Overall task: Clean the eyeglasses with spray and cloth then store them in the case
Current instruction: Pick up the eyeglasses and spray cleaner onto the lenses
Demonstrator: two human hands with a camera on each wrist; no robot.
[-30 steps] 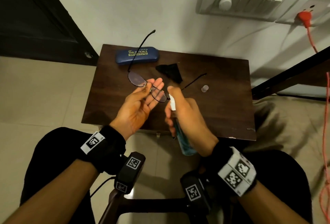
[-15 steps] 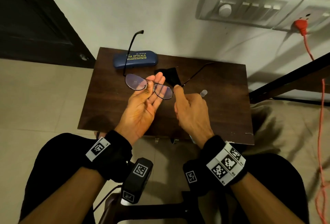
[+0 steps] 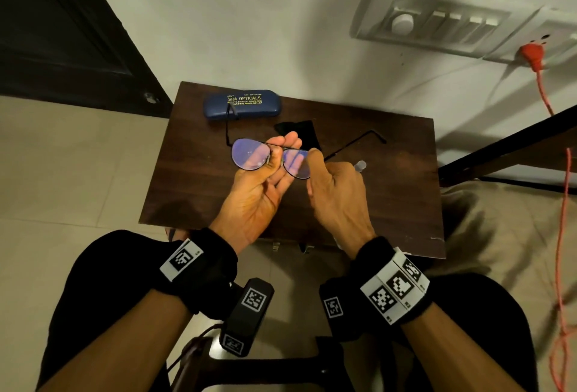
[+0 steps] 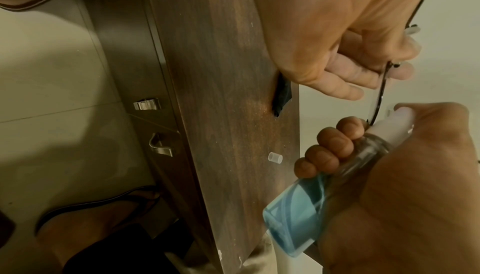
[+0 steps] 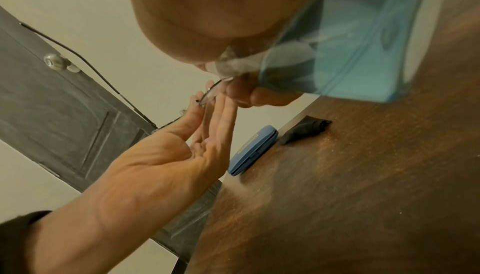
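Observation:
My left hand (image 3: 278, 154) pinches thin dark-framed eyeglasses (image 3: 249, 157) at the bridge, lenses facing me, above the small dark wooden table (image 3: 390, 204). My right hand (image 3: 337, 191) grips a clear spray bottle of blue liquid (image 4: 306, 206), forefinger on its white nozzle, right beside the right lens. The head view hides the bottle behind that hand; the right wrist view shows the bottle (image 5: 350, 42) close up. A shut blue case (image 3: 242, 103) lies at the table's far left. The black cloth (image 3: 299, 132) lies behind my left fingers.
The bottle's clear cap (image 3: 361, 165) lies on the table right of my right hand. A wall with a switch panel (image 3: 437, 23) and an orange plug and cord (image 3: 534, 54) stands behind. A dark door (image 3: 62, 32) is at the far left, a dark frame (image 3: 499, 148) on the right.
My left hand has turned the glasses so the lenses face me and the temples point away over the table. My right hand has brought the bottle's nozzle up against the right lens.

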